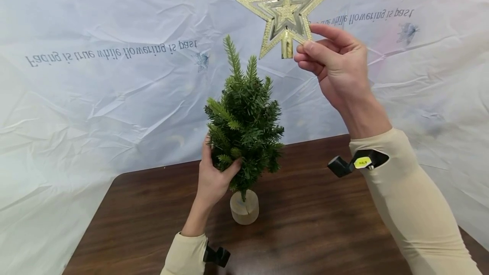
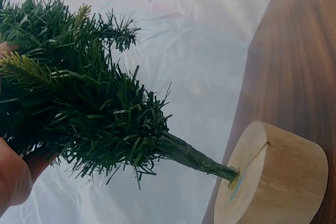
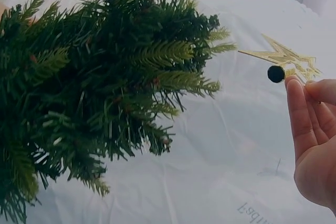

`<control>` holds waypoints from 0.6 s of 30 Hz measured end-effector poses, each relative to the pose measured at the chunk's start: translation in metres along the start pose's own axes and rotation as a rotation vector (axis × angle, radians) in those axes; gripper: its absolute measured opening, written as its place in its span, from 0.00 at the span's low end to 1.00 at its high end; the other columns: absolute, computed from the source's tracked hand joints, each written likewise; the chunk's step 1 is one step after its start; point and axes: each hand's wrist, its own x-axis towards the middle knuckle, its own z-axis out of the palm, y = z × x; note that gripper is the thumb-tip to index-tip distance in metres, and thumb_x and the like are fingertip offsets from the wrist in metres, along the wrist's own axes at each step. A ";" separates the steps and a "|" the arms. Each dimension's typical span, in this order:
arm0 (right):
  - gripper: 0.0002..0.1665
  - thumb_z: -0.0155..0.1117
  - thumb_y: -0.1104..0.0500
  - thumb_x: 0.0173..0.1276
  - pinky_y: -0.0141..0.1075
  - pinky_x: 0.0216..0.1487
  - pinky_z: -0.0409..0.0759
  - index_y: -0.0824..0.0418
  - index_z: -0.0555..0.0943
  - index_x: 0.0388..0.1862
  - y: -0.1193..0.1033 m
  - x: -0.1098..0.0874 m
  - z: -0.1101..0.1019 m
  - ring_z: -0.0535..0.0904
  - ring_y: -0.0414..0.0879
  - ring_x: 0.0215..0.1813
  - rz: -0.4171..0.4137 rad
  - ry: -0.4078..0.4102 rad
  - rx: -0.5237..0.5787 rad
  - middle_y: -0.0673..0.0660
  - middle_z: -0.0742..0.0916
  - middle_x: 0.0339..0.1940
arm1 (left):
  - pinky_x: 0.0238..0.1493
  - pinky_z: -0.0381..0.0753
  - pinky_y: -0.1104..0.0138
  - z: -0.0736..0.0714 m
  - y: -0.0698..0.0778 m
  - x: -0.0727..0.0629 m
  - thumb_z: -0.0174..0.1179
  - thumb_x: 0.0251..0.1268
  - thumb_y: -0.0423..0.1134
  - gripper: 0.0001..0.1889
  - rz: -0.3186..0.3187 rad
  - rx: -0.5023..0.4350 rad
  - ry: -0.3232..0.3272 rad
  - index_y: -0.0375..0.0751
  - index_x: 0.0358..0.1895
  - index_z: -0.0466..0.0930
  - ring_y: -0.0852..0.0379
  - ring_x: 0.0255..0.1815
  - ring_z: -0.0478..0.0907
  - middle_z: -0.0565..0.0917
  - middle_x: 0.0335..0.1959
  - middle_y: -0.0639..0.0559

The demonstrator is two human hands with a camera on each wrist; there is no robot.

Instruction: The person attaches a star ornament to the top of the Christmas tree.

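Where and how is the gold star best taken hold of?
Probably pinch the gold star by its lower right point, from the right, as the right hand does: that point is flat and slim, leaving the tube end free.

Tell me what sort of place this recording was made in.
Probably a makeshift indoor filming spot: a creased, pale fabric backdrop with printed lettering hangs behind a dark wood-grain table. What lies beyond the backdrop can't be made out.

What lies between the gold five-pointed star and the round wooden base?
The green artificial tree, then a bare gap under the star; the head view shows this.
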 end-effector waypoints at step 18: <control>0.18 0.63 0.84 0.67 0.37 0.34 0.90 0.70 0.90 0.49 0.008 0.022 0.036 0.92 0.52 0.28 0.008 -0.059 -0.005 0.65 0.90 0.26 | 0.81 0.55 0.35 -0.001 -0.001 0.000 0.70 0.69 0.35 0.51 0.011 0.006 -0.006 0.53 0.87 0.47 0.42 0.85 0.58 0.63 0.84 0.43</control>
